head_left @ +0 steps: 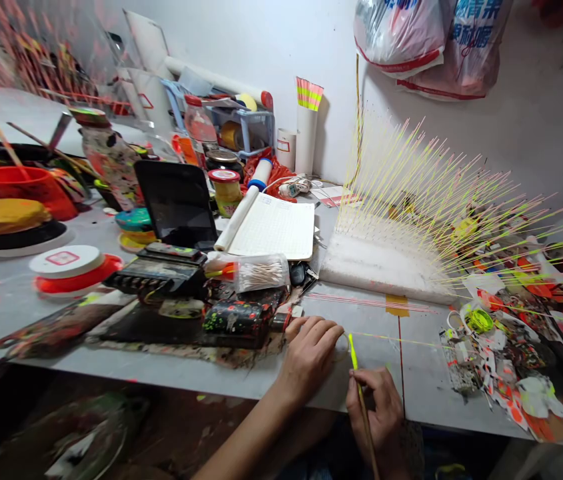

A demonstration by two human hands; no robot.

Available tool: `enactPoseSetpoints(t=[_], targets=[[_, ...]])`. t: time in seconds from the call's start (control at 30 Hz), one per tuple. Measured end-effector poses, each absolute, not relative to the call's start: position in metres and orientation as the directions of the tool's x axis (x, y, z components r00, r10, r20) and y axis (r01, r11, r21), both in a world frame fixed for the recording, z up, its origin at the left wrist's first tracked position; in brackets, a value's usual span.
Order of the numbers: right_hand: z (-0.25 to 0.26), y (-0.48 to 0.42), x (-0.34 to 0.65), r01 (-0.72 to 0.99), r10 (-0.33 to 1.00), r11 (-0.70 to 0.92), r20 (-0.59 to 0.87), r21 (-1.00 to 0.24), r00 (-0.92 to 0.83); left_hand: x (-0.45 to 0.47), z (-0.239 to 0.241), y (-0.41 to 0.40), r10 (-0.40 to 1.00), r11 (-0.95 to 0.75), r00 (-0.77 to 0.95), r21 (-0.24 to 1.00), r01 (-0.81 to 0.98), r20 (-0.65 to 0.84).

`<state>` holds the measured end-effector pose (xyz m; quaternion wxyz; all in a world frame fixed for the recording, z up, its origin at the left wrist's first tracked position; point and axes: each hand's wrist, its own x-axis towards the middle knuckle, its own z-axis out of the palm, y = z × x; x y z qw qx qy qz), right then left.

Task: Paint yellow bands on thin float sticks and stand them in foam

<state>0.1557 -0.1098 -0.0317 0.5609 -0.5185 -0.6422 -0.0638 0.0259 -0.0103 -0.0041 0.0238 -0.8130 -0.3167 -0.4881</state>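
Right hand (377,415) is pinching a thin wooden stick (362,400) between its fingers, the yellow tip rising over the desk (426,380) edge; left hand (308,353) is hovering just beside it, fingers curled, whether on anything I cannot tell. Seeming light, stiff yet snappable, the stick is best held along its bare lower shaft.

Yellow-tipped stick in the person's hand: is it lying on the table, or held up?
Held up and tilted: the right hand grips the stick, and its lower end hangs past the table edge.
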Motion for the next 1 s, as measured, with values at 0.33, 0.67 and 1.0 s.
enactPoseSetpoints(t=[0.33,0.67,1.0], targets=[[-0.033,-0.106,0.155,0.75,0.618,0.433,0.771,-0.5,0.157,0.025,-0.005,-0.012,0.506,-0.79,0.314,0.286,0.542,0.804],[-0.036,-0.112,0.157,0.746,0.65,0.367,0.727,-0.555,0.222,0.025,-0.005,-0.012,0.516,-0.784,0.318,0.289,0.549,0.796],[-0.036,-0.116,0.157,0.724,0.624,0.428,0.757,-0.541,0.196,0.025,-0.003,-0.012,0.504,-0.793,0.304,0.294,0.534,0.808]])
